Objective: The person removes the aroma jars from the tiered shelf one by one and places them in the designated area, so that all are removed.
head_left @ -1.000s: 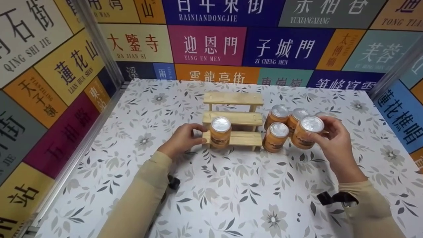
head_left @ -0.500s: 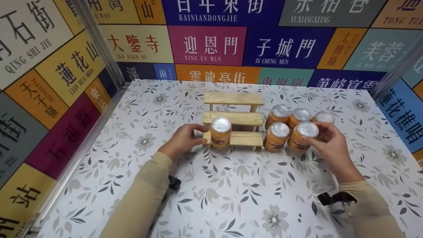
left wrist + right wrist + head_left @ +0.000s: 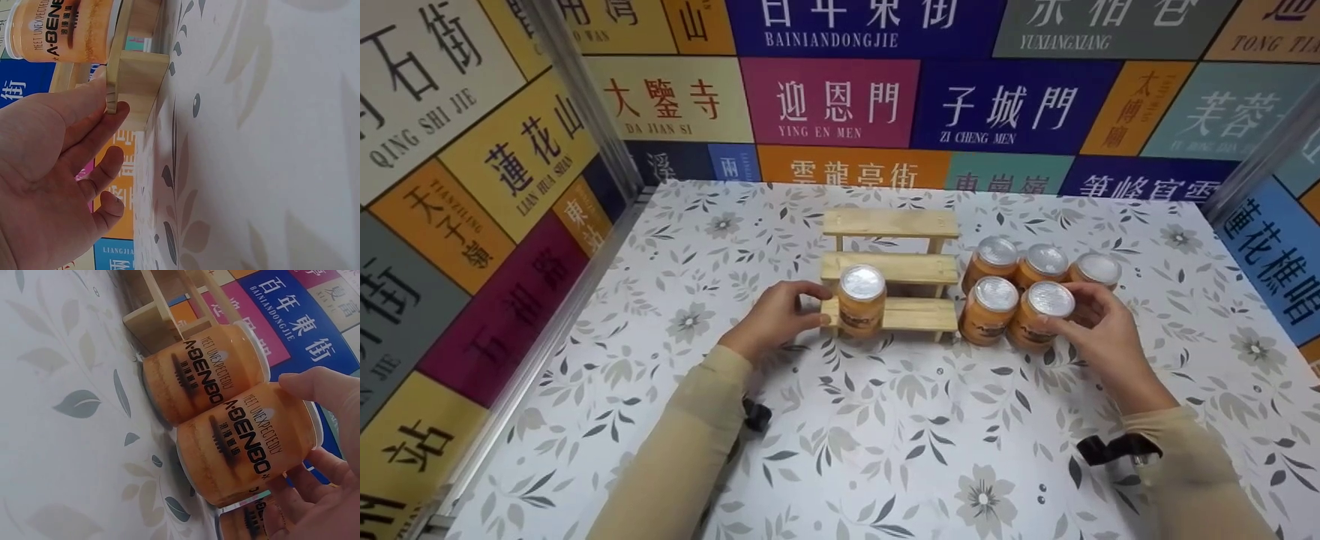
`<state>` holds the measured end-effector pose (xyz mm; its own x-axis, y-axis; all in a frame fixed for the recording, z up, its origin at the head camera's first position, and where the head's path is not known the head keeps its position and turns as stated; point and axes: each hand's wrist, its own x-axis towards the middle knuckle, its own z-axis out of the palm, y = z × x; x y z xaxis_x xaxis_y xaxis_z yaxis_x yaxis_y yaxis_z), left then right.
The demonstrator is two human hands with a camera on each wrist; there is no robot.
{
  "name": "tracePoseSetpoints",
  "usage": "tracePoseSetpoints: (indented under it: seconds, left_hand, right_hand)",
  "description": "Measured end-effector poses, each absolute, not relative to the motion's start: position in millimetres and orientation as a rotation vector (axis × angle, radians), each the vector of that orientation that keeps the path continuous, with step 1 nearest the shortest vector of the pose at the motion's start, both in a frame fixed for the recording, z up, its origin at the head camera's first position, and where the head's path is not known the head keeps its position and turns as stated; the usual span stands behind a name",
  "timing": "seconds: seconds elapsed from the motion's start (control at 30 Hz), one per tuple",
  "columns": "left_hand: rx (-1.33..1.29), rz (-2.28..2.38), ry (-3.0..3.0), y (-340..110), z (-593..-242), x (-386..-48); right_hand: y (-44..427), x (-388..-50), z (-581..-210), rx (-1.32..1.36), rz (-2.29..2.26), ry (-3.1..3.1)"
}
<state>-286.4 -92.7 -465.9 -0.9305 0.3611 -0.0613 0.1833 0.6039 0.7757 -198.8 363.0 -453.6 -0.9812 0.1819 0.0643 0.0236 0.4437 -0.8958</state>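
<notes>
My left hand (image 3: 781, 321) pinches the left end of the lowest step of a small three-step wooden stand (image 3: 921, 315). In the left wrist view its thumb lies above the board (image 3: 112, 73) and a finger below. One orange can (image 3: 861, 309) with a silver lid stands upright on that step, close to the thumb. My right hand (image 3: 1102, 334) grips another orange drink can (image 3: 1033, 328) between thumb and fingers. This can is upright at the front right of a cluster, touching or nearly touching its left neighbour (image 3: 197, 374). Its base looks to be on the table.
Behind the gripped can stand more orange cans (image 3: 1042, 262) in a back row, right of the stand. A flowered white cloth (image 3: 870, 450) covers the table. Panels with street names (image 3: 832, 105) wall in the back and sides.
My right hand has brought its can left and down, from raised at the cluster's right to beside the front can. My left hand and the can on the step have stayed put.
</notes>
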Motion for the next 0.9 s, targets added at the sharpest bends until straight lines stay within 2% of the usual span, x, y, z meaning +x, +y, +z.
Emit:
tracePoseSetpoints:
  seconds: [0.9]
  left_hand:
    - [0.391,1.217,2.604,-92.4,-465.1,-286.1]
  right_hand:
    - [371.4,-205.7,-457.6,-0.176,1.543,-2.635]
